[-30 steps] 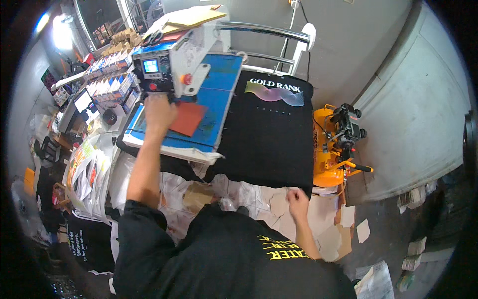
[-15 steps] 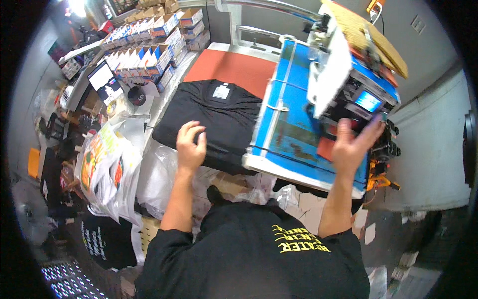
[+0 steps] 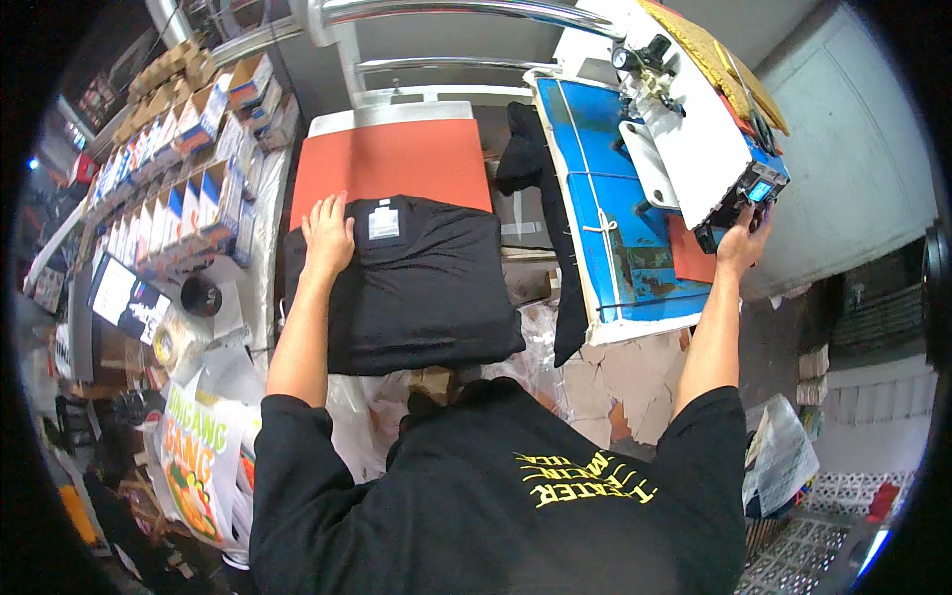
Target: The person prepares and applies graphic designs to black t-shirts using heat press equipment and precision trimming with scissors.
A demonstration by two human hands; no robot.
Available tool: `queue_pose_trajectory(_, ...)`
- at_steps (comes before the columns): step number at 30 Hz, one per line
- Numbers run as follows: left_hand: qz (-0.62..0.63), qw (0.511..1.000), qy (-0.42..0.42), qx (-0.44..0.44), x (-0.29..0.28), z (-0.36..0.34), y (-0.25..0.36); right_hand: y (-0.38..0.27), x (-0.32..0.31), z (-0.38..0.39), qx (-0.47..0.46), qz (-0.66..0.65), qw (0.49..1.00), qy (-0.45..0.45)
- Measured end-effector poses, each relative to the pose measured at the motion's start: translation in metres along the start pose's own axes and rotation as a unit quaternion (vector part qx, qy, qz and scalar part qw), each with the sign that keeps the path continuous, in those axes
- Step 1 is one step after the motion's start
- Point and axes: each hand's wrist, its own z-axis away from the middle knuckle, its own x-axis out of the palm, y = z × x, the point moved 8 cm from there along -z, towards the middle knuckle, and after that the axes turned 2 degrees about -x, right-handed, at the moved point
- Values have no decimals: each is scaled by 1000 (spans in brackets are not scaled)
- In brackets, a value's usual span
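A folded black T-shirt [image 3: 426, 288] with a pale label at its collar lies on the orange pad [image 3: 392, 159]. My left hand [image 3: 328, 238] rests flat near its upper left edge, fingers stretched toward the pad. At the right is what looks like a heat press with a white head [image 3: 699, 139] and a control box [image 3: 751, 195] with a small lit screen. My right hand [image 3: 746, 241] is at the front end of that box, thumb against its face, the other fingers partly hidden round its side.
Right of the shirt stands a blue, worn board [image 3: 605, 188] with string tied across it; black cloth [image 3: 545, 188] hangs along its left side. Open cartons [image 3: 188, 218] line the left shelf, near a phone-like screen [image 3: 129, 300]. A printed plastic bag [image 3: 198, 466] hangs below. A metal rail [image 3: 466, 12] crosses the back.
My left hand has moved forward onto the shirt's upper left edge. My right hand, blurred and spread before, now meets the control box. The whole view has shifted.
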Motion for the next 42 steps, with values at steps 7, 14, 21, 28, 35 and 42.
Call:
queue_pose_trajectory(7, 217, 962, -156, -62, 40, -36, -10, 12, -7, -7, -14, -18, 1000, 0)
queue_pose_trajectory(14, 369, 874, -292, -119, 37, -65, 15, 16, -2, -7, 2, -48, 999, 11)
queue_pose_trajectory(21, 542, 756, -360, -75, 16, -94, 193, 19, -6, -12, 1, -79, 997, 16)
queue_pose_trajectory(28, 698, 595, -397, -36, 63, 21, 314, -49, 3, 4, -96, 296, 950, -7)
queue_pose_trajectory(35, 257, 964, 17, -61, -48, -8, -13, -110, 146, 216, -28, 36, 955, -294)
queue_pose_trajectory(42, 114, 978, -94, 144, -18, -19, -30, -138, 321, 356, -191, 107, 840, -497)
